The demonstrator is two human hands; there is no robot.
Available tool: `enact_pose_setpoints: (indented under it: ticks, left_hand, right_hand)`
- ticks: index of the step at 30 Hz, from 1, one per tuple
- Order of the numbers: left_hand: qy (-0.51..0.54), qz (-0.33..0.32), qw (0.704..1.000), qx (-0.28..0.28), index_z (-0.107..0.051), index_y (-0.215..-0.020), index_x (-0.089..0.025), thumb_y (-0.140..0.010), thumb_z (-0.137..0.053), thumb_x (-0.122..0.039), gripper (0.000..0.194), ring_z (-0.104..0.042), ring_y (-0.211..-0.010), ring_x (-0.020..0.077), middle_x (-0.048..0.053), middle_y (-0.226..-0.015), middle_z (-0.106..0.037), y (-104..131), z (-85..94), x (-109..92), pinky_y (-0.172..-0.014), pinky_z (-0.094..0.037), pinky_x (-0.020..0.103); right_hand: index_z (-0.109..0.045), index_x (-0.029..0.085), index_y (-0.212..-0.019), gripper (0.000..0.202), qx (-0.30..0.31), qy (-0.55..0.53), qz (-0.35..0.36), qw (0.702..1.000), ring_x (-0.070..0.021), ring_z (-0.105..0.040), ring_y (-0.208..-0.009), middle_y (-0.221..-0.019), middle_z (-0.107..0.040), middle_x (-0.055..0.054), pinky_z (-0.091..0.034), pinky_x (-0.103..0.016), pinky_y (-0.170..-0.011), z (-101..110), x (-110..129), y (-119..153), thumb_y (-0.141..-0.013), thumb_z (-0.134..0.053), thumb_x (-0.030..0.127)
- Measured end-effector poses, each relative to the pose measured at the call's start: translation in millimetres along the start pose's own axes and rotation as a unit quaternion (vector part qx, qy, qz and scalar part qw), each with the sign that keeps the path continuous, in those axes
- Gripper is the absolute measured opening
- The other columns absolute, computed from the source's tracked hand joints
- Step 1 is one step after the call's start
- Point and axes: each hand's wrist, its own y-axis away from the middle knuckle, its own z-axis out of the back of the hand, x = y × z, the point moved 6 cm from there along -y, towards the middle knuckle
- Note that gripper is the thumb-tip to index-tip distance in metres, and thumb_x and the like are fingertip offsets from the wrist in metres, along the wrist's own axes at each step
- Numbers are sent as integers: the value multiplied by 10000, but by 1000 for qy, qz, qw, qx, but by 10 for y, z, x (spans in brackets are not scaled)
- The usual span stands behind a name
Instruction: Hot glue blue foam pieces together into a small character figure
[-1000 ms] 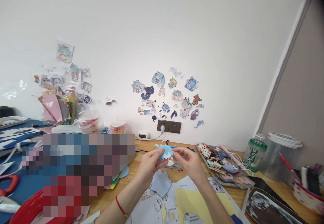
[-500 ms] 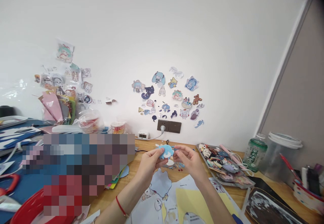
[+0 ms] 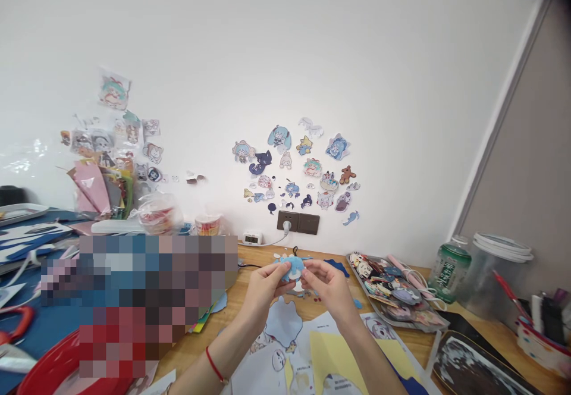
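Note:
Between my two hands, above the wooden table (image 3: 196,353), is a small light-blue cut-out piece (image 3: 294,264) with a white patch on its lower part. My left hand (image 3: 266,282) pinches its left side between thumb and fingers. On the right edge, my right hand (image 3: 323,279) has thumb and fingertips closed on the same piece. Beneath the hands lies a larger pale-blue cloud-shaped cut-out (image 3: 284,322) on white printed sheets. A yellow sheet (image 3: 332,353) lies to its right. Small scraps behind the hands are partly hidden.
A tray of character cut-outs (image 3: 397,294) stands to the right, near a green-labelled bottle (image 3: 450,267), a lidded clear bucket (image 3: 499,270) and a pen cup (image 3: 544,338). A red basin (image 3: 49,362) and red-handled scissors (image 3: 20,326) are left. Character stickers (image 3: 312,167) cover part of the wall.
My right hand has moved slightly left and now grips the light-blue piece's right edge. The piece has turned a little, showing more of its white patch.

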Motion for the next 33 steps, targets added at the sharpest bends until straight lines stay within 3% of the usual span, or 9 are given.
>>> enact_pose_setpoints:
  ticks: [8,18,27,33]
  left_hand:
    - [-5,-2,1000,-7,-715,-840,-80,-576,-765,-405,422,-649,-725,170,109,-800,-710,-9,4,23,-709,-545,245]
    - [-20,-7,1000,-2,-717,-843,-91,-599,-752,-398,393,-638,-698,150,83,-770,-707,-34,17,45,-704,-547,237]
    - [-32,-12,999,2,-722,-823,-89,-619,-746,-376,353,-642,-693,151,75,-749,-708,-20,11,46,-695,-550,225]
    - [-16,32,999,22,-703,-842,-66,-666,-711,-408,385,-676,-716,191,129,-826,-711,-38,-18,98,-678,-559,242]
  right_hand:
    - [-644,146,-918,329,-3,16,24,1000,-156,-623,-623,-718,-680,-37,-524,-271,-621,-13,54,30,-693,-678,384]
    - [-629,146,-902,347,-30,15,0,999,-161,-623,-585,-679,-678,-31,-521,-270,-583,-1,33,16,-681,-674,410]
    - [-679,145,-753,248,-72,9,-16,997,-146,-600,-561,-631,-664,-25,-494,-239,-557,34,28,41,-640,-708,363]
    - [-678,141,-680,215,-116,-38,-50,991,-135,-609,-563,-651,-677,-23,-519,-247,-592,81,-11,31,-592,-716,333]
